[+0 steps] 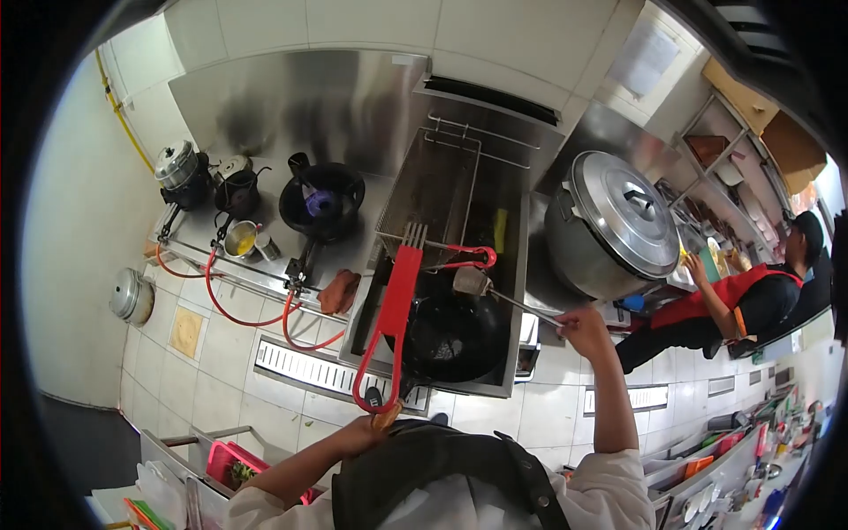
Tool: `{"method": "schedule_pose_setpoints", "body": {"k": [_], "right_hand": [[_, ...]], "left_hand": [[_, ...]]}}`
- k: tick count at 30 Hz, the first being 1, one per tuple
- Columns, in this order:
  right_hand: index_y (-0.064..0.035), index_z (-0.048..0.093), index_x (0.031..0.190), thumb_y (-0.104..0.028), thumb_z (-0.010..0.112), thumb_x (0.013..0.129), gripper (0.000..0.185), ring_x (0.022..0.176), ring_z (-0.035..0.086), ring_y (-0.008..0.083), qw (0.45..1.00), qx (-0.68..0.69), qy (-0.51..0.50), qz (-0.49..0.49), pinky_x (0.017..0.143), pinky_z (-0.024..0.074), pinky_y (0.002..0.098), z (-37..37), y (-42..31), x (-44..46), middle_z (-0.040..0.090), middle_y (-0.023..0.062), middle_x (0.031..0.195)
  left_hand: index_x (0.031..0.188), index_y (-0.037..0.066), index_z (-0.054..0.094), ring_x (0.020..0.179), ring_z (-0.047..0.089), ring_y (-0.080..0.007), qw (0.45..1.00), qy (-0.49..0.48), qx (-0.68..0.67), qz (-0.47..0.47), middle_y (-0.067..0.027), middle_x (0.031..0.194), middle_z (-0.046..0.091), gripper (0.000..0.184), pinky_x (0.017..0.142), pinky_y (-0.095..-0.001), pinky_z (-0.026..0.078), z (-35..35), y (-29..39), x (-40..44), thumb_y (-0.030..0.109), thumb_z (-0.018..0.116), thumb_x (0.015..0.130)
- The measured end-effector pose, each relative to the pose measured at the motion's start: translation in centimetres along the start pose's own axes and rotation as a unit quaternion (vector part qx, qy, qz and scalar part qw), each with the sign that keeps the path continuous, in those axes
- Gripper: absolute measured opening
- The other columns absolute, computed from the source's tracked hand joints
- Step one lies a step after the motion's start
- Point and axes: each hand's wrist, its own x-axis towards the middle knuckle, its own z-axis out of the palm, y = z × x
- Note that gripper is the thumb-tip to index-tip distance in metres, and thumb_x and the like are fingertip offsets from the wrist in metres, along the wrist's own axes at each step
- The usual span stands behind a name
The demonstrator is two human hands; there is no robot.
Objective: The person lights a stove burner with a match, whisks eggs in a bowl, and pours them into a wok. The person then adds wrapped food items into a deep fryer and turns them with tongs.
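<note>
My right hand is closed round the thin metal handle of a spatula. Its flat blade hangs over the far rim of a black wok, which sits within the steel fryer unit. At the near side of the wok, my left hand is closed on the brownish end of the wok handle. The red handle of a fryer basket rises in front of that hand and partly covers the wok's left side. A little clear liquid or shine shows at the bottom of the wok.
Left of me, a burner counter carries a dark wok, pots and a small steel pot with yellow contents. A large lidded pot stands at right. Beyond it a person in a red apron works. Red gas hoses hang low.
</note>
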Motion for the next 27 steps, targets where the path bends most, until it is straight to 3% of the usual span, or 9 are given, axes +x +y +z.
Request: {"method": "schedule_pose_setpoints", "body": {"k": [2,6,10,13,16,18,20,23,27], "right_hand": [[-0.0031,0.069,0.092,-0.01,0.072,0.067,0.026,0.063,0.059,0.0157,0.999,0.014,0.041,-0.023,0.06,0.0461,0.0294,1.7,2.4,0.8,0.064,0.014,0.069],[-0.002,0.068,0.085,-0.015,0.064,0.072,0.019,0.072,0.064,0.0325,0.99,-0.061,0.101,-0.072,0.065,0.0491,0.0367,6.4,6.5,6.7,0.063,0.0211,0.074],[-0.0046,0.07,0.079,-0.015,0.065,0.07,0.015,0.085,0.063,0.0342,0.982,-0.187,0.032,0.008,0.079,0.0493,0.0392,12.0,7.7,12.6,0.065,0.0182,0.084],[-0.0035,0.069,0.078,-0.023,0.066,0.074,0.021,0.083,0.063,0.0341,0.973,-0.225,0.016,-0.046,0.075,0.0504,0.0407,15.0,7.7,14.6,0.065,0.0167,0.083],[-0.0029,0.069,0.077,-0.032,0.064,0.076,0.029,0.081,0.064,0.0325,0.901,-0.386,-0.088,-0.176,0.067,0.0507,0.0423,16.3,9.5,16.5,0.066,0.0149,0.083],[-0.0025,0.07,0.077,-0.022,0.068,0.073,0.02,0.069,0.064,0.0218,0.998,-0.046,-0.045,-0.019,0.06,0.0492,0.0365,16.2,11.1,16.1,0.065,0.0116,0.071],[-0.003,0.07,0.079,-0.015,0.069,0.071,0.015,0.064,0.062,0.0149,0.989,0.102,-0.035,0.099,0.057,0.0476,0.0308,11.7,7.4,12.3,0.064,0.0094,0.064],[-0.0009,0.07,0.085,-0.007,0.067,0.07,0.016,0.061,0.057,0.0098,0.977,0.175,-0.032,0.114,0.057,0.0449,0.0239,7.7,6.9,9.1,0.061,0.0087,0.058],[-0.0035,0.07,0.092,-0.007,0.069,0.072,0.021,0.053,0.049,0.0076,0.997,0.074,-0.012,-0.026,0.05,0.0408,0.0256,2.2,3.7,2.4,0.057,0.0014,0.059]], "left_hand": [[0.101,0.002,0.057,0.083,0.056,-0.0155,1.0,0.011,0.008,-0.025,-0.0077,0.089,0.061,0.031,0.075,-0.0313,0.045,0.3,0.8,-0.2,0.023,0.06,0.078],[0.097,0.001,0.057,0.078,0.056,-0.0149,0.999,0.024,-0.036,-0.009,-0.0063,0.085,0.06,0.029,0.071,-0.0307,0.045,1.1,1.6,-0.8,0.023,0.06,0.079],[0.094,0.002,0.058,0.072,0.055,-0.0136,0.998,0.015,-0.047,-0.032,-0.0058,0.08,0.059,0.027,0.065,-0.0297,0.045,1.1,0.1,0.1,0.024,0.06,0.079],[0.094,0.002,0.058,0.071,0.055,-0.0134,0.999,0.019,-0.039,-0.024,-0.0062,0.079,0.059,0.027,0.064,-0.0295,0.045,1.2,-0.7,0.4,0.023,0.061,0.078],[0.096,0.001,0.058,0.075,0.056,-0.0148,0.999,0.02,-0.034,0.0,-0.0076,0.083,0.06,0.029,0.069,-0.03,0.045,1.1,-1.0,0.2,0.022,0.062,0.077],[0.099,-0.001,0.058,0.079,0.056,-0.016,0.999,0.031,-0.015,0.007,-0.0089,0.087,0.061,0.033,0.073,-0.0305,0.045,0.9,-1.6,0.5,0.021,0.063,0.075],[0.103,-0.001,0.057,0.084,0.056,-0.0167,0.999,0.037,0.017,-0.007,-0.01,0.091,0.062,0.035,0.077,-0.0309,0.044,1.0,-0.1,-0.3,0.02,0.063,0.075],[0.106,-0.001,0.057,0.087,0.057,-0.017,0.999,0.034,0.035,-0.014,-0.0107,0.095,0.062,0.038,0.08,-0.0311,0.044,0.7,-0.5,-0.1,0.019,0.064,0.074],[0.107,-0.001,0.057,0.089,0.057,-0.0172,0.999,0.017,-0.004,-0.036,-0.0107,0.097,0.062,0.04,0.081,-0.031,0.044,0.7,0.8,-0.7,0.019,0.066,0.073]]}}
